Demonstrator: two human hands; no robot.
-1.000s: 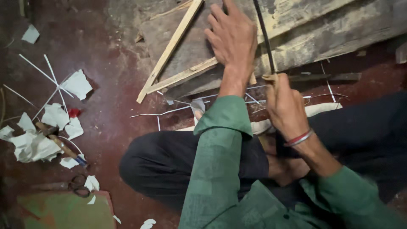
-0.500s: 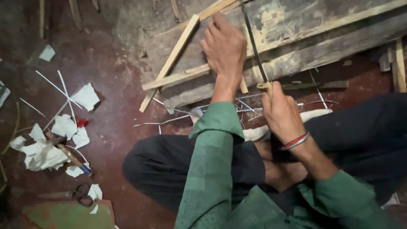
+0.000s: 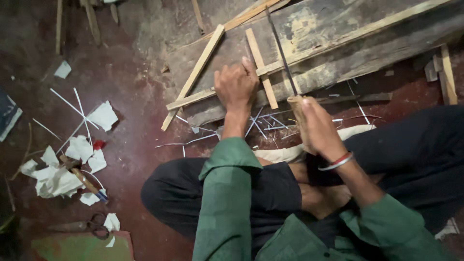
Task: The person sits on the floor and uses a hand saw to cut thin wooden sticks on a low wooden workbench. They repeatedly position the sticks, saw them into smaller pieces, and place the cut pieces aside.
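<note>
I am cutting wood on the floor: my left hand (image 3: 237, 87) presses flat, fingers together, on a thin wooden strip (image 3: 261, 67) lying across the worn plank (image 3: 338, 53) on the far side, while my right hand (image 3: 314, 123) is clamped round the wooden handle of a narrow blade (image 3: 280, 48) that stands nearly upright against the plank, just right of the strip. The next stroke, I judge, calls for firm downward pressure and the strip kept from sliding. Compared with half a second ago, my left hand sits nearer to me and the blade farther right. Scissors (image 3: 89, 224) lie near left among paper scraps (image 3: 55, 181).
</note>
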